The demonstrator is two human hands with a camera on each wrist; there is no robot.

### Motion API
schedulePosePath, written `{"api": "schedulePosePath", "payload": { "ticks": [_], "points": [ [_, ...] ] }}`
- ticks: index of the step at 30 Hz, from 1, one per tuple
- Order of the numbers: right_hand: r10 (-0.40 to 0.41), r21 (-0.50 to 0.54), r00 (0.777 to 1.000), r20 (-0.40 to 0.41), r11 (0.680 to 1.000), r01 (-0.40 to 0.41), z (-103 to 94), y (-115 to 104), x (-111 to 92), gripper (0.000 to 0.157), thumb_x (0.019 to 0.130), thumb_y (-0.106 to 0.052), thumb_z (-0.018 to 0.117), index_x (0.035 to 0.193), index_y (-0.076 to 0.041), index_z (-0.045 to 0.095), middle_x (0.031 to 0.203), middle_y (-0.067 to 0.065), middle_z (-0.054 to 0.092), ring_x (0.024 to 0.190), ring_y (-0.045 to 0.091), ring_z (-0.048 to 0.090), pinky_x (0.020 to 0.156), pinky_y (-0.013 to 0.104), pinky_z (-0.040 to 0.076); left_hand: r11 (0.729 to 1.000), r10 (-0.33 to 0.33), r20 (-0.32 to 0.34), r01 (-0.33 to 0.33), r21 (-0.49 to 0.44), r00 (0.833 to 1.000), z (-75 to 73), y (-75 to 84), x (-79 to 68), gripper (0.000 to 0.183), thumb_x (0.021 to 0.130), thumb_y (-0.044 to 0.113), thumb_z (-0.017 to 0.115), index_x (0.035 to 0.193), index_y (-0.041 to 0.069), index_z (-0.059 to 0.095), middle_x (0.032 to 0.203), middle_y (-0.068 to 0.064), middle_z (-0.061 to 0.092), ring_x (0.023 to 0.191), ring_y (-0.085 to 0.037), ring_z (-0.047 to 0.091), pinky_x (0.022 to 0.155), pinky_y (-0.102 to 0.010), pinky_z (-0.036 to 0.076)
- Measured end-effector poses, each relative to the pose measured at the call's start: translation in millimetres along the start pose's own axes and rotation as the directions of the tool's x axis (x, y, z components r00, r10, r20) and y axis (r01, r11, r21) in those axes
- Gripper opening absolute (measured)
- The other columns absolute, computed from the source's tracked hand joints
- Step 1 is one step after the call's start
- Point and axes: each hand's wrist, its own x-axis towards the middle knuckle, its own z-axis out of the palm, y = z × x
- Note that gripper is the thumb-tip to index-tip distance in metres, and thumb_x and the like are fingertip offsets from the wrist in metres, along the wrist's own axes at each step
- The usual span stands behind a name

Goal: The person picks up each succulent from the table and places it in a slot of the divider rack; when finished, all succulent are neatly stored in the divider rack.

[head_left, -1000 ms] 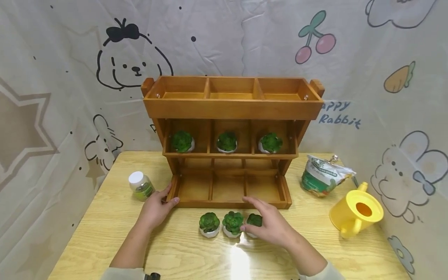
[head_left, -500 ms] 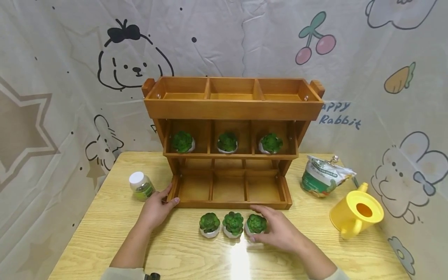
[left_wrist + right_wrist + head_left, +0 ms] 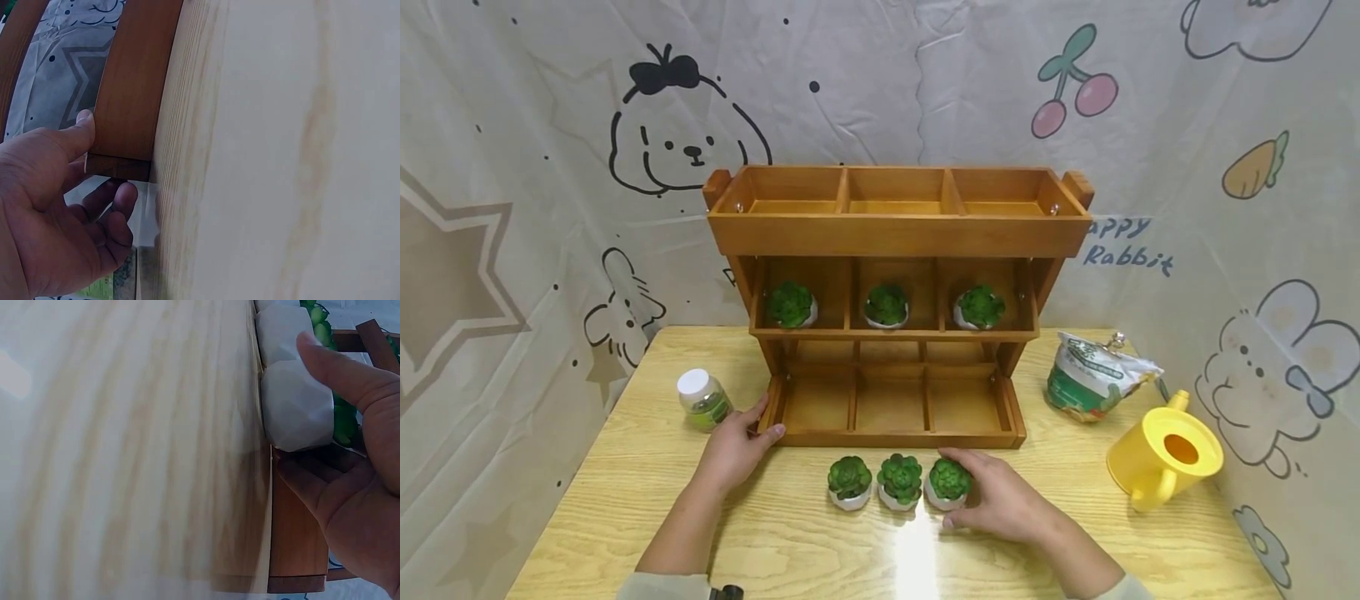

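Pale printed fabric [image 3: 880, 92] hangs behind and beside a wood-grain counter [image 3: 625, 500], whose left edge slants past a white-capped jar [image 3: 703, 400]. Set back on it stands a three-tier wooden rack [image 3: 898, 236]. The left hand [image 3: 737, 446] grips the front left corner of its lowest tier, thumb on the front and fingers about the end; the jar is just beside that hand. Ahead of the rack's front edge, across a narrow strip of counter, sit three potted succulents in a row: the left plant [image 3: 849, 481], the middle plant [image 3: 900, 479] and the right plant [image 3: 949, 481]. The right hand [image 3: 1000, 500] curves around the right plant from its outer side, thumb and fingers apart; whether they touch the pot I cannot tell. Beyond this hand, a broad stretch of counter reaches to the yellow watering can [image 3: 1123, 458], with a green-and-white bag [image 3: 1093, 379] behind it.
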Motion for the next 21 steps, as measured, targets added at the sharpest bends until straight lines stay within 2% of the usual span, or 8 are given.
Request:
{"api": "schedulePosePath", "payload": {
  "ticks": [5,14,21],
  "points": [
    [-0.011,-0.015,1.0,0.005,1.0,0.011,-0.2,-0.4,1.1,0.093,0.076,-0.036,0.093,0.153,-0.006,0.049,0.143,0.014,0.06,0.125,0.031,0.06,0.107,0.053,0.046,1.0,-0.006,0.003,0.006,0.0,1.0,0.1,0.2,-0.1,0.074,0.1,0.045,0.069,0.16,0.012,0.04,0.117,-0.017,0.063,0.093,-0.024,0.058,0.081,-0.046,0.05],
    [0.001,-0.01,1.0,-0.014,1.0,-0.001,-0.1,-2.4,2.8,0.078,0.079,-0.027,0.091,0.146,-0.006,0.056,0.134,0.008,0.066,0.114,0.021,0.065,0.099,0.045,0.053,1.0,-0.005,0.001,0.005,-0.003,1.0,0.8,-0.3,0.6,0.072,0.101,0.04,0.07,0.16,0.012,0.04,0.116,-0.017,0.063,0.092,-0.023,0.057,0.08,-0.045,0.05],
    [0.007,-0.009,1.0,-0.015,1.0,-0.007,-0.8,-2.8,3.1,0.077,0.079,-0.027,0.091,0.145,-0.006,0.057,0.131,0.006,0.067,0.111,0.019,0.066,0.098,0.044,0.053,1.0,-0.006,-0.003,0.006,-0.003,1.0,0.9,0.2,0.5,0.073,0.1,0.041,0.07,0.16,0.011,0.041,0.115,-0.017,0.063,0.093,-0.024,0.058,0.082,-0.047,0.05]
  ]
}}
